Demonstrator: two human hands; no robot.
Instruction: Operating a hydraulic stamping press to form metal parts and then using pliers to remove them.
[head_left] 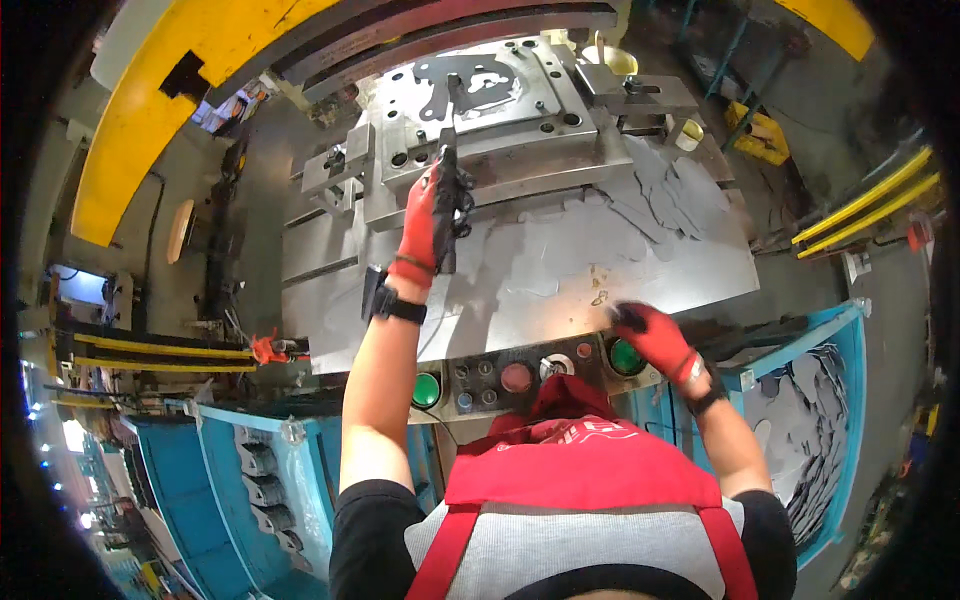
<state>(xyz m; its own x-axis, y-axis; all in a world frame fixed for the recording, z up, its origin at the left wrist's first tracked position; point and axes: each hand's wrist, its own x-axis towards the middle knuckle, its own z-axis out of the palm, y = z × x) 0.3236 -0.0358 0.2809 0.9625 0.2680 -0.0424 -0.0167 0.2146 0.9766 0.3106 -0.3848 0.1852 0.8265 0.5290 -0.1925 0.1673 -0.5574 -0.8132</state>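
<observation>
My left hand (419, 225), in a red glove, is closed around a long black tool (447, 205) with a narrow front end. That end reaches over the steel die plate (500, 125), toward a dark grey flat cut metal part (436, 72) lying on it. Whether the tip touches the part I cannot tell. My right hand (655, 340), also red-gloved with dark fingertips, hovers beside the right green button (627, 357) of the control panel (480, 375). Its fingers are loosely stretched and appear to hold nothing.
The yellow press frame (130, 130) arches overhead with a heavy steel block (450, 40). Grey sheet scraps (665, 195) lie on the steel bed (530, 310). Blue bins (850, 400) with flat metal pieces stand right and left. Yellow bars (865, 205) flank the press.
</observation>
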